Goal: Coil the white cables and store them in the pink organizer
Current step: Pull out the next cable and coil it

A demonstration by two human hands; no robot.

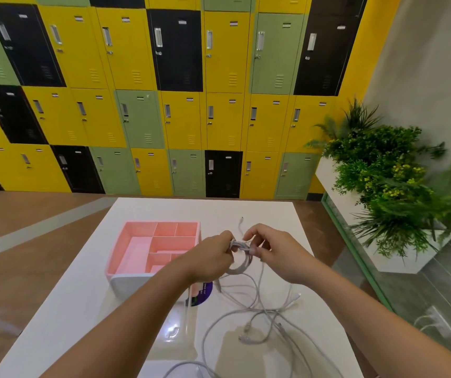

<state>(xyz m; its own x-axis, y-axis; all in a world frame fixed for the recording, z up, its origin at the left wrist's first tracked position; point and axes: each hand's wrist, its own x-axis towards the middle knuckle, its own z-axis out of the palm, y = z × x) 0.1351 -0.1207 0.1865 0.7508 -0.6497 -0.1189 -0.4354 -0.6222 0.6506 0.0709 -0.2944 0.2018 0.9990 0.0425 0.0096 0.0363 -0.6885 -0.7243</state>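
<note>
Both hands meet over the far half of a white table, with a small coil of white cable between them. The left hand has its fingers curled round the coil's left side. The right hand pinches the coil's upper right part, thumb below and fingers bent over it. How the fingertips lie is too small to tell. The coil hangs as a loop below the two grips, and I cannot tell whether it touches the table. A short free end of cable rises just beyond the hands, curving up between them.

From under the right hand more cable runs back towards the person into the loose cables. They lie in a white tangle on the table, nearer the person than both hands, between the forearms and partly under the right one. A few plugs show in the tangle.

The organizer is pink and open-topped, divided into several compartments. It stands on the table just left of the left hand, and the left wrist hides its near right corner. A white panel sits at its near end, and a purple label shows just beneath the left wrist.

Well beyond the hands, lockers in yellow, green and black cover the wall. Plants stand in white planters far to the right of the right hand.
</note>
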